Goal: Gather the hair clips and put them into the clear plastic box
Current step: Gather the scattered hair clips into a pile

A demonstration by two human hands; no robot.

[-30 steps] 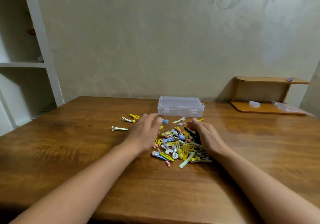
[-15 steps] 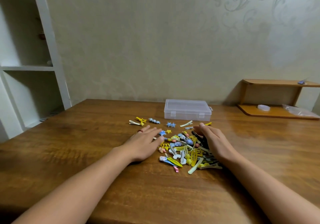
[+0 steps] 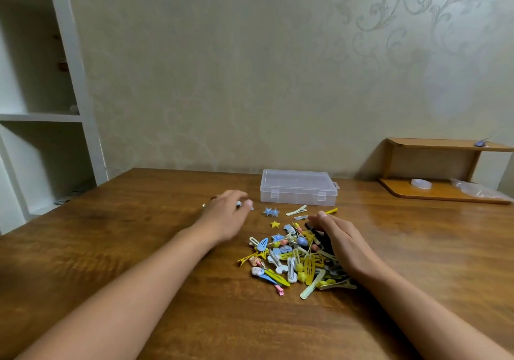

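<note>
A heap of small hair clips [image 3: 294,259], mostly yellow, blue and white, lies on the wooden table [image 3: 111,248] in front of me. Behind it stands the clear plastic box [image 3: 297,187], its lid down. Loose clips lie between heap and box: a blue star clip [image 3: 271,211], a yellow star [image 3: 274,224], a pale clip [image 3: 296,210]. My right hand [image 3: 342,240] rests flat along the heap's right edge, fingers straight. My left hand [image 3: 225,216], blurred, is out to the left of the box over a few stray clips, fingers lying on them.
A low wooden shelf unit [image 3: 445,190] stands at the back right with a small white disc and a plastic bag on it. White shelving [image 3: 83,109] rises at the left beyond the table's edge. A patterned wall is right behind the table.
My left hand has left the heap's left side and gone forward and left to the stray clips near the box. My right hand has stayed against the heap.
</note>
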